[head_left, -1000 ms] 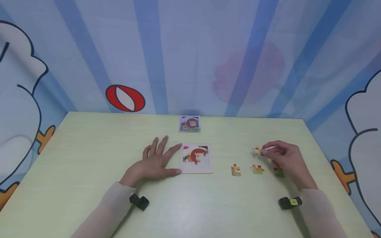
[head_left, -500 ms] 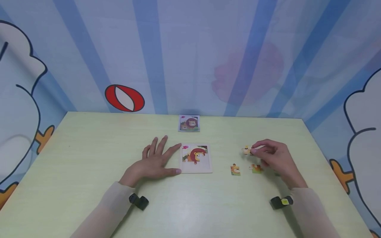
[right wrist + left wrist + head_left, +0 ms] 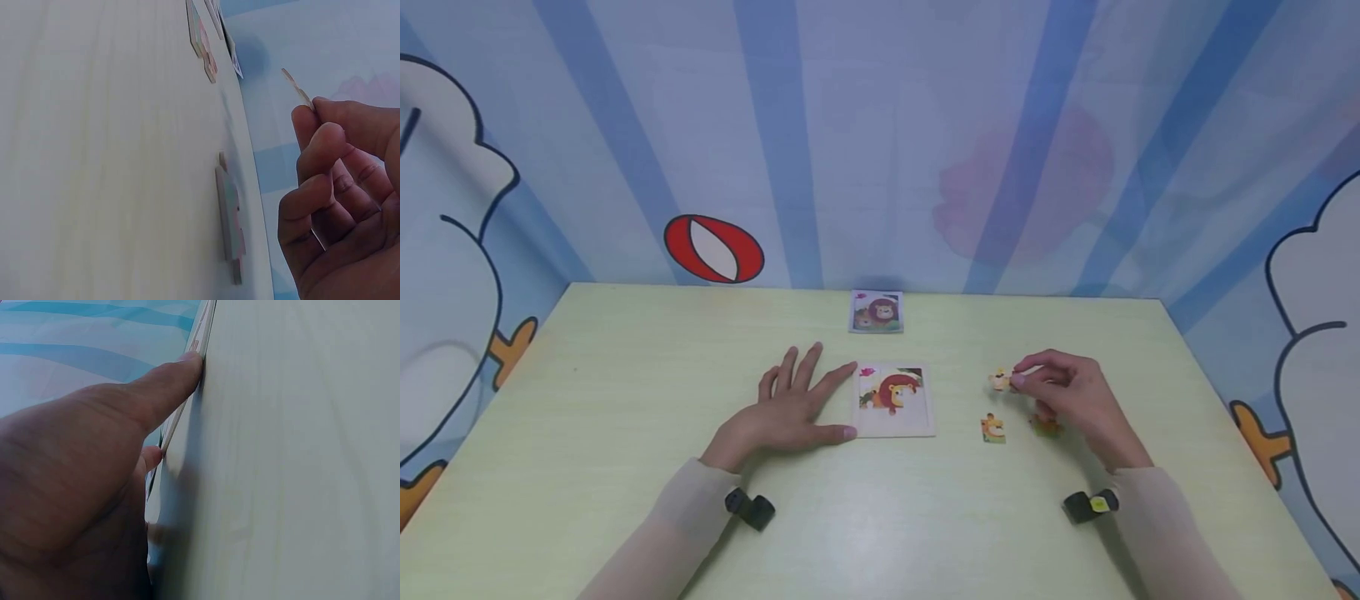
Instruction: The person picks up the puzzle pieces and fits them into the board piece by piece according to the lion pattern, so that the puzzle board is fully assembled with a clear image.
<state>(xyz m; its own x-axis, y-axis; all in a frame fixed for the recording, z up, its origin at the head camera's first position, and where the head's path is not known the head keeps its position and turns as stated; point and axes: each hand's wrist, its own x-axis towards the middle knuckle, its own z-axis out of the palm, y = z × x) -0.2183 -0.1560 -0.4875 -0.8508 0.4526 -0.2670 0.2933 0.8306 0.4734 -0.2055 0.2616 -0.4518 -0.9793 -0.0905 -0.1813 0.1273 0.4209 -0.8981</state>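
A square white puzzle board point(image 3: 895, 423) lies mid-table, with a partly assembled lion picture in its upper half. My left hand point(image 3: 784, 421) rests spread beside it, thumb and index fingertips touching its left edge, as the left wrist view also shows. Between thumb and index finger, my right hand point(image 3: 1075, 398) pinches a small yellow-and-white puzzle piece point(image 3: 1000, 380) by its right end. In the right wrist view that puzzle piece point(image 3: 296, 86) appears edge-on, raised off the table. Below it lies an orange-and-green puzzle piece point(image 3: 993, 429); another puzzle piece point(image 3: 1046, 425) is partly covered by my right hand.
A lion picture card point(image 3: 876, 312) lies flat at the table's back edge, behind the board. Past that edge hangs a blue striped backdrop point(image 3: 880, 150) with printed cartoon shapes. The pale wooden table point(image 3: 880, 525) extends to both sides.
My right hand has moved left toward the board, carrying the pinched puzzle piece. It now passes over the loose pieces, hiding the rightmost green one. My left hand has stayed in place.
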